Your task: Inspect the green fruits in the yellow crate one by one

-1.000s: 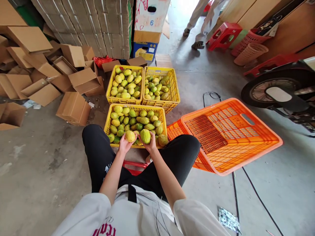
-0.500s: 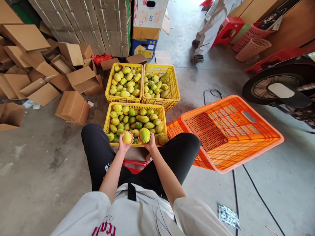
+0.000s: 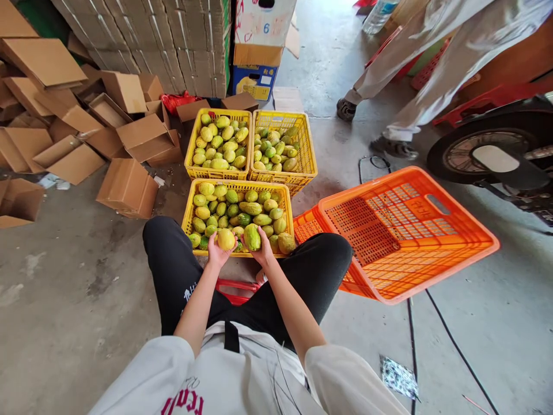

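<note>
My left hand (image 3: 217, 255) is closed around a yellow, rounded papaya (image 3: 226, 238), cupping it from below and the side. In my right hand (image 3: 264, 250) sits a greener papaya (image 3: 252, 237), gripped from its right side with the thumb on top. Both fruits are held side by side, a small gap apart, over the near edge of a yellow crate (image 3: 242, 184). That crate is full of green and yellow papayas (image 3: 231, 210). Between my knees, below the hands, part of a red plastic stool (image 3: 233, 300) shows.
Two more yellow crates of papayas (image 3: 218, 138) stand behind. An orange crate (image 3: 389, 271) lies tilted on my right, near a motorbike wheel (image 3: 479, 147). Cardboard boxes (image 3: 129, 187) are piled left. A person in light trousers (image 3: 436, 75) walks at the upper right. Black cables (image 3: 458, 346) cross the floor.
The left papaya has shifted slightly up and right, and the right one has turned a little in my fingers. The person at the upper right has stepped closer, showing both legs and a water bottle.
</note>
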A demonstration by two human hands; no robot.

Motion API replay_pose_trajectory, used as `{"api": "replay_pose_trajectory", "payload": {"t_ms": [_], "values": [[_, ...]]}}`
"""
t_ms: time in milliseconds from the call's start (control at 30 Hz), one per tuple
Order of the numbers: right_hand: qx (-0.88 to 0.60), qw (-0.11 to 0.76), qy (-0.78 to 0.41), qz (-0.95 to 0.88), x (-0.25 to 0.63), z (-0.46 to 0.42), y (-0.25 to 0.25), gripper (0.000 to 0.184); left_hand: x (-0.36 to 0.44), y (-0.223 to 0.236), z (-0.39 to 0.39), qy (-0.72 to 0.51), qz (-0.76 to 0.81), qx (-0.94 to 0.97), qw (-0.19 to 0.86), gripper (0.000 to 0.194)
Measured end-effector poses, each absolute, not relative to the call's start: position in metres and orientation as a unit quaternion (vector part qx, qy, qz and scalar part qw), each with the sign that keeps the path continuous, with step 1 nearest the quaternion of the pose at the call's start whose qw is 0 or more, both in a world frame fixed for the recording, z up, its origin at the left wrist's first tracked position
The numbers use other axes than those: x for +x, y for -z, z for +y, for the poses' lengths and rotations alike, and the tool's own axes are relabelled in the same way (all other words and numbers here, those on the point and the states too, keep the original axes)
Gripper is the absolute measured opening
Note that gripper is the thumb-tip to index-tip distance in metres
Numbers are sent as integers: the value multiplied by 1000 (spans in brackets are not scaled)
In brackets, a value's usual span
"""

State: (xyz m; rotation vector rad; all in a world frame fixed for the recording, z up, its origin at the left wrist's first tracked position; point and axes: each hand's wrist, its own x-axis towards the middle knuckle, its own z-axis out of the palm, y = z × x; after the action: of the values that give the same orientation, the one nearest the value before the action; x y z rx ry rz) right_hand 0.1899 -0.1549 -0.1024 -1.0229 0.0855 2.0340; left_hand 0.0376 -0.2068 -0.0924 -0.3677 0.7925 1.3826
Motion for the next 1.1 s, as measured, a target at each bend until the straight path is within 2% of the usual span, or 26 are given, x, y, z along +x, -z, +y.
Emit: {"api": "replay_pose_trajectory", "payload": {"t_ms": [133, 367, 467, 633, 800, 1100], "values": [[-428, 431, -794, 21, 192, -155, 106, 10, 37, 91, -206, -640, 332, -179, 669, 34], [-380, 456, -805, -16, 193, -155, 99, 21, 34, 94, -203, -643, 338, -190, 660, 35], [-383, 448, -808, -1, 191, -154, 98, 19, 33, 96, -204, -659, 348, -190, 639, 31], [-416, 442, -793, 50, 190, -154, 102, 13, 37, 97, -206, -612, 377, -173, 673, 30], [-406, 439, -800, 48, 193, -155, 104, 24, 39, 99, -203, -580, 410, -163, 684, 25], [-422, 424, -801, 1, 192, -155, 105, 24, 37, 94, -205, -593, 386, -194, 680, 36]]}}
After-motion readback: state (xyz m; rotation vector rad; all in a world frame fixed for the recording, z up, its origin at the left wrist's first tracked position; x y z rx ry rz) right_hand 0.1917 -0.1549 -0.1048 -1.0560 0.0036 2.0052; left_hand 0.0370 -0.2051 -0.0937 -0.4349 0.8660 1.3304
